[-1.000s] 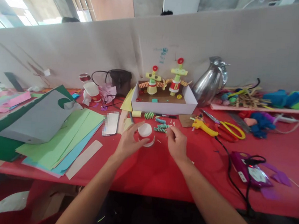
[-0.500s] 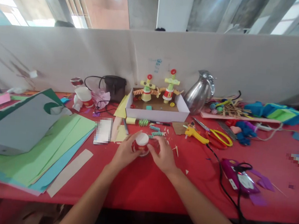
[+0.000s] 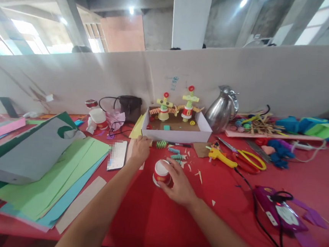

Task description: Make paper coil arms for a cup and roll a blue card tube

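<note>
The red-and-white cup [image 3: 161, 173] sits upside down on the red table [image 3: 147, 222]. Your right hand [image 3: 180, 183] grips it from its right, thumb on the near side, fingers over the top. Your left hand [image 3: 141, 151] reaches beyond the cup's left, fingers curled downward; I cannot tell whether they hold anything. Just beyond the cup lie paper curls [image 3: 176, 156], then the white box [image 3: 177, 136]. Nearer than the cup, open tabletop runs to the table's edge.

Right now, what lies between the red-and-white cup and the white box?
In the head view, coiled paper strips lie beyond the cup, with a dark pen nearer the white box.
</note>
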`<action>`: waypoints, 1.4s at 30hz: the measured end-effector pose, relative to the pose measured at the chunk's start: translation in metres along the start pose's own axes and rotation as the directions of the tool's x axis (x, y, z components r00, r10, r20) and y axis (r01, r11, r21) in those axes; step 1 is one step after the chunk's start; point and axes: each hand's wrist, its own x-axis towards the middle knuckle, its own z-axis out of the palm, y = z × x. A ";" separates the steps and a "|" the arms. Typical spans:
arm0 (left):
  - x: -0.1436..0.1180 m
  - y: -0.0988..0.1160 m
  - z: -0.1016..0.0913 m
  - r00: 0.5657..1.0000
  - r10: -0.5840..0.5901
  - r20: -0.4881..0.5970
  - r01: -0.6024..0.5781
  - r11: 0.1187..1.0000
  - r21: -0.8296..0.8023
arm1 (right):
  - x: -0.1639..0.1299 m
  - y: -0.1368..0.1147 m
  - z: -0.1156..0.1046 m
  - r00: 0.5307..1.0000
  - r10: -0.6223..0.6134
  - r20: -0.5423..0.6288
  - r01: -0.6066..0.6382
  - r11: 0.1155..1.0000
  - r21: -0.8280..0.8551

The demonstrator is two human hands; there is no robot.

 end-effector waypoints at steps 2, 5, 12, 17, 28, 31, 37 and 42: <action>0.000 0.000 0.005 1.000 0.010 -0.008 -0.010 1.000 0.029 | 0.001 0.000 0.000 1.000 0.003 0.010 -0.003 1.000 0.011; 0.000 -0.001 0.003 1.000 0.021 -0.008 -0.021 0.999 0.034 | 0.002 0.001 0.002 0.999 0.029 0.024 -0.030 0.999 0.024; -0.036 0.008 -0.020 0.982 -0.180 -0.063 0.154 0.945 -0.289 | 0.002 0.003 -0.005 0.989 0.038 -0.143 -0.014 0.986 0.166; -0.102 0.045 -0.003 0.940 -0.206 0.273 0.339 0.463 -0.819 | 0.005 0.004 -0.022 0.894 0.219 -0.391 -0.019 0.891 0.454; -0.111 0.065 0.008 0.974 -0.207 0.094 0.211 0.665 -0.716 | 0.014 -0.001 -0.012 0.973 0.037 -0.228 0.026 0.964 0.266; -0.113 0.065 0.010 0.970 -0.205 0.130 0.230 0.607 -0.761 | 0.015 0.001 -0.013 0.971 0.019 -0.237 0.029 0.979 0.200; -0.114 0.065 0.011 0.980 -0.154 0.130 0.194 0.550 -0.813 | 0.014 0.002 -0.014 0.979 0.028 -0.203 0.005 0.987 0.159; -0.116 0.044 -0.005 0.998 -0.058 0.034 0.062 0.615 -0.786 | 0.010 0.000 -0.024 0.968 0.047 -0.248 0.022 0.962 0.271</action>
